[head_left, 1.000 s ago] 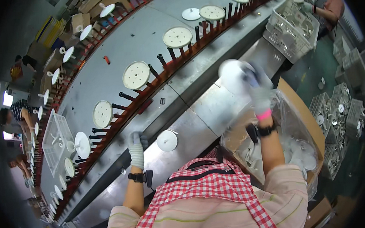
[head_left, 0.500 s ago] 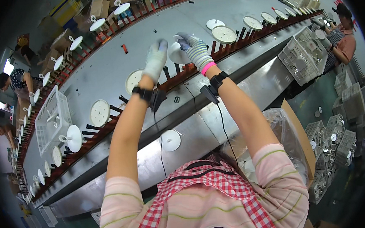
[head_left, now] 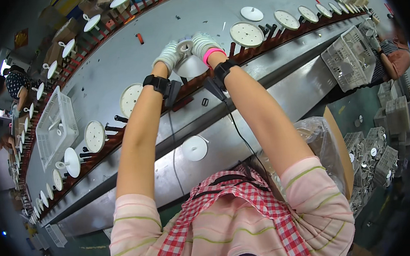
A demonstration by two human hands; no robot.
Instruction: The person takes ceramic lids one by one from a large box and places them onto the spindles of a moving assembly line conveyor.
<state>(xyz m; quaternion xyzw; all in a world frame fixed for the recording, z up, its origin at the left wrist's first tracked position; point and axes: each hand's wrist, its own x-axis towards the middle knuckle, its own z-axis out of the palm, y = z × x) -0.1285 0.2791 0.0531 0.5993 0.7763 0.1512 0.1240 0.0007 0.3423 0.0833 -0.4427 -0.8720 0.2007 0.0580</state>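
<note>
Between my two gloved hands is a white disc with a ring on a short stem (head_left: 191, 67), tilted at the near edge of the grey table. My left hand (head_left: 168, 56) is closed on its left side, near the ring. From the right, my right hand (head_left: 204, 44), in a striped glove with a pink band at the wrist, is closed on the same piece. The fingertips of both hands are partly hidden behind it. Perforated white discs stand on the posts to either side, one (head_left: 130, 99) beside my left forearm and another (head_left: 247, 34) right of my right hand.
A plain white disc (head_left: 252, 14) lies on the table, and another (head_left: 194, 148) on the metal ledge. A white basket (head_left: 67, 123) stands at left. An orange piece (head_left: 140, 38) lies farther back. Co-workers stand at both sides; an open carton (head_left: 337, 142) is at my right.
My left hand has come in from the side to the white ringed disc beside my right hand. The ring now faces up between both hands. The row of discs has shifted left in view.
</note>
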